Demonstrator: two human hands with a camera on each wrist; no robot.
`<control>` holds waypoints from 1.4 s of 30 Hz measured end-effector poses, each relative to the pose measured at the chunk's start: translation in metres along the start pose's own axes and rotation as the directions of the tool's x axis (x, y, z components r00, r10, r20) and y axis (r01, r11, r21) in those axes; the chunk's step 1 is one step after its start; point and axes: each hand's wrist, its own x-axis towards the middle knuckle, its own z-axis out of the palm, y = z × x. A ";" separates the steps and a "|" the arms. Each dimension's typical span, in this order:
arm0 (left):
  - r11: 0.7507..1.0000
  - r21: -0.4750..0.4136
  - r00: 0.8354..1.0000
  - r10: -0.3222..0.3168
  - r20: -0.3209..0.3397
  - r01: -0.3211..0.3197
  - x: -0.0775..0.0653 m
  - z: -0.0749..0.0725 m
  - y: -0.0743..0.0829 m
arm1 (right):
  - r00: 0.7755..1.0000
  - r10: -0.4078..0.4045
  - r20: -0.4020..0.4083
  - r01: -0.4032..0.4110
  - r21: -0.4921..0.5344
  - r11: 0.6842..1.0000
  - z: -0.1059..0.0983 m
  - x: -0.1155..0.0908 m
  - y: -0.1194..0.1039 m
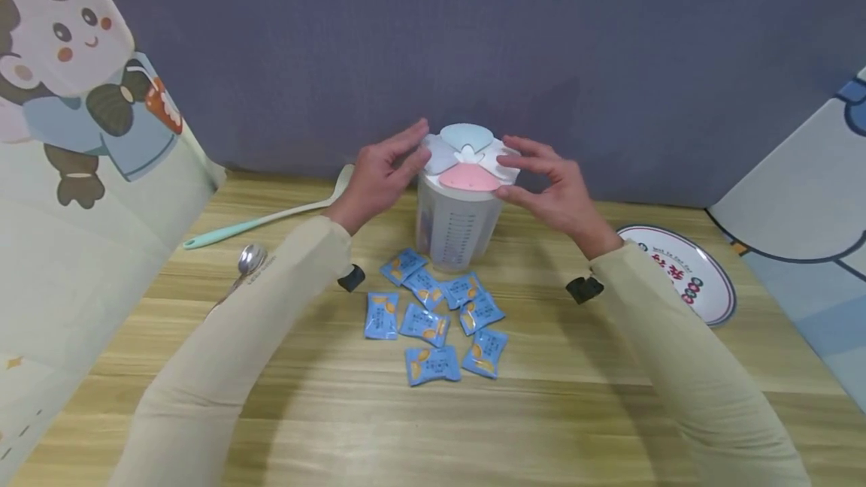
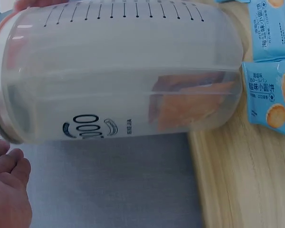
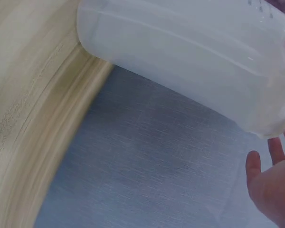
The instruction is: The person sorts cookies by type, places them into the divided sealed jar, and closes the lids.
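A tall translucent container (image 1: 460,228) with measuring marks stands at the back of the table. Its lid (image 1: 433,152) has pale blue, white and pink flaps. My left hand (image 1: 386,175) is at the left side of the lid, fingers extended; whether it touches is unclear. At the lid's right edge, my right hand (image 1: 551,183) rests spread fingers and thumb. An orange-brown shape (image 2: 194,104) shows through the container's wall in the left wrist view. Several blue snack packets (image 1: 425,324) with biscuit pictures lie in front of the container.
Left of the container lie a spatula-like utensil (image 1: 243,228) with a mint handle and a metal spoon (image 1: 250,258), partly hidden by my sleeve. A printed white plate (image 1: 707,276) sits at right, partly behind my right forearm. A grey-blue panel (image 1: 473,36) rises behind the table.
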 end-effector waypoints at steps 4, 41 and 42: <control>1.000 0.011 1.000 0.011 0.017 -0.011 0.001 0.004 -0.001 | 0.997 -0.073 0.020 0.073 0.000 0.997 0.003 0.000 0.002; 0.992 0.124 1.000 0.003 0.015 -0.005 -0.003 0.010 -0.008 | 0.996 -0.090 -0.025 0.089 -0.045 0.995 0.011 -0.002 0.002; 0.993 0.121 1.000 0.002 0.015 -0.004 -0.003 0.010 -0.008 | 0.995 -0.092 -0.026 0.091 -0.049 0.995 0.011 -0.002 0.002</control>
